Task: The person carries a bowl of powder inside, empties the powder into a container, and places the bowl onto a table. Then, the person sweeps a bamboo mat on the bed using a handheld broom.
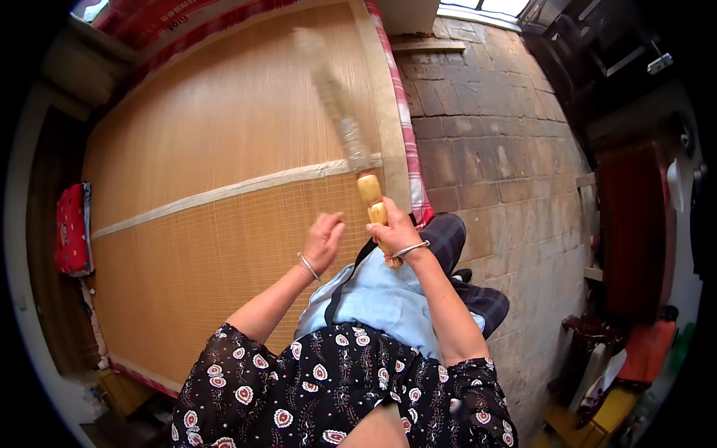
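Observation:
My right hand [393, 228] is wrapped round the segmented yellow handle of a hand broom [369, 188], which has reddish bindings between its bulges. Its long greyish head reaches up and left over the bed mat [224, 149], and the far end is smeared by motion. My left hand [326, 237] hovers just left of the handle, apart from it. The left fingers are curled in, with nothing visible in them. Each wrist wears a silver bangle. A light blue cloth [373, 295] with a black strap [345, 282] lies at my lap.
A pale seam strip [254, 183] crosses the woven mat. Red checked fabric [407, 142] edges the bed, and a folded red bundle [73, 230] rests at the left. Stone-tiled floor [485, 149] runs along the right, beside dark red furniture [635, 231] and a yellow stool [597, 418].

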`<state>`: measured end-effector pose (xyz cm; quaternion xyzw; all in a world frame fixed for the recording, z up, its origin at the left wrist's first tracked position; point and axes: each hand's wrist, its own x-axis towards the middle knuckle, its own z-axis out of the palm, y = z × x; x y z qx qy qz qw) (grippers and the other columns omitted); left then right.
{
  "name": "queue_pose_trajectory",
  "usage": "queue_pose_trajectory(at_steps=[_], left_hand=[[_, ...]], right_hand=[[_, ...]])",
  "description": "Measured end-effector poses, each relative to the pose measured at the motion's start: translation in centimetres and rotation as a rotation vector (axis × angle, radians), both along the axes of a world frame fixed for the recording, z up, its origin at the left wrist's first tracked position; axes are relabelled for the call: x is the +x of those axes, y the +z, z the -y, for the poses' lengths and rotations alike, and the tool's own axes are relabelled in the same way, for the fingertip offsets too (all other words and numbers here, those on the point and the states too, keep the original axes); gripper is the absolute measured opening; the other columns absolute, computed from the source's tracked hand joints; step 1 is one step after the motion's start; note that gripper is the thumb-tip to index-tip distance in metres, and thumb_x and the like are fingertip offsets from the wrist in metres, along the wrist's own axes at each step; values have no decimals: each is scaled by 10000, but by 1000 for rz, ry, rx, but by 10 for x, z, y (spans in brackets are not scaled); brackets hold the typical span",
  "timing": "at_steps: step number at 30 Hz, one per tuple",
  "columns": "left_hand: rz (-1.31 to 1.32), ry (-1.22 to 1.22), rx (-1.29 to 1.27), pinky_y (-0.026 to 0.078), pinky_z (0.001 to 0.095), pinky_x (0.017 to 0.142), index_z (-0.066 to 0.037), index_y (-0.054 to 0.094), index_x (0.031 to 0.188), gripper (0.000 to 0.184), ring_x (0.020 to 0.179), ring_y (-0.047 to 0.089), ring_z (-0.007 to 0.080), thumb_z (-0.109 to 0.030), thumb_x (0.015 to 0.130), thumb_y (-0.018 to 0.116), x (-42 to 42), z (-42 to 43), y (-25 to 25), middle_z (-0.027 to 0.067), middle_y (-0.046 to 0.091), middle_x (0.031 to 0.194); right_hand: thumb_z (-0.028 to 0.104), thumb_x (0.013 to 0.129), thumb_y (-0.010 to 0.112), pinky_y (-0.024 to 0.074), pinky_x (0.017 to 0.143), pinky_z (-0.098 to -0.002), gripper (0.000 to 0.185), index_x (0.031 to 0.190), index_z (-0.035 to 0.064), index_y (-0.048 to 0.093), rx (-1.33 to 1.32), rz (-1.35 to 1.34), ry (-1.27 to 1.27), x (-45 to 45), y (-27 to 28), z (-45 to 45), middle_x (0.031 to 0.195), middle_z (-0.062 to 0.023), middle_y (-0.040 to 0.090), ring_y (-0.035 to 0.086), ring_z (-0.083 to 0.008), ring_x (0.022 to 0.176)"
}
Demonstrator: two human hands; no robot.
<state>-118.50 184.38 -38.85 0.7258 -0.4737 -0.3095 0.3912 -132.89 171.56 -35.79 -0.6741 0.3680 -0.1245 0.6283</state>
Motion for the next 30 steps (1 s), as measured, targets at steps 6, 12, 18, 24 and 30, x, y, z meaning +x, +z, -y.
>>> queue_pose_trajectory(at_steps=[6,12,18,24,30], left_hand=[[674,169,-27,314,381,958,-2,396,1229,490,1161,375,329,-85,767,536,46,-6,-44,188,406,1249],[706,42,179,165,460,1026,-59,312,1302,615,1307,157,287,-195,757,563,23,50,-64,144,218,1396],[728,-60,94,130,459,1031,-61,302,1311,632,1308,153,285,-246,769,570,-3,98,-58,132,199,1407],[722,-226,239,107,441,1040,-42,302,1310,649,1323,125,257,-322,778,548,-18,147,-67,102,177,1423],[726,-228,197,95,453,1041,-26,270,1321,692,1326,112,259,-355,777,544,-22,149,-67,108,164,1426]], right_hand=[[126,721,644,459,668,-345,354,1029,47,489,47,-195,222,-18,-4,-33,796,-152,578,578,-246,744],[111,756,619,429,398,-272,298,1016,30,500,154,-180,-305,-77,-18,9,653,-70,557,526,-124,460],[61,792,566,406,377,-230,300,1075,44,469,189,26,-581,-138,-5,6,701,-29,504,497,-87,464],[59,793,561,411,386,-222,330,1110,56,467,344,-17,-659,-174,-7,-37,670,-19,498,492,-88,477],[28,772,586,432,470,-219,415,1165,32,451,200,19,-688,-170,-26,-55,757,-5,519,496,-77,545]])
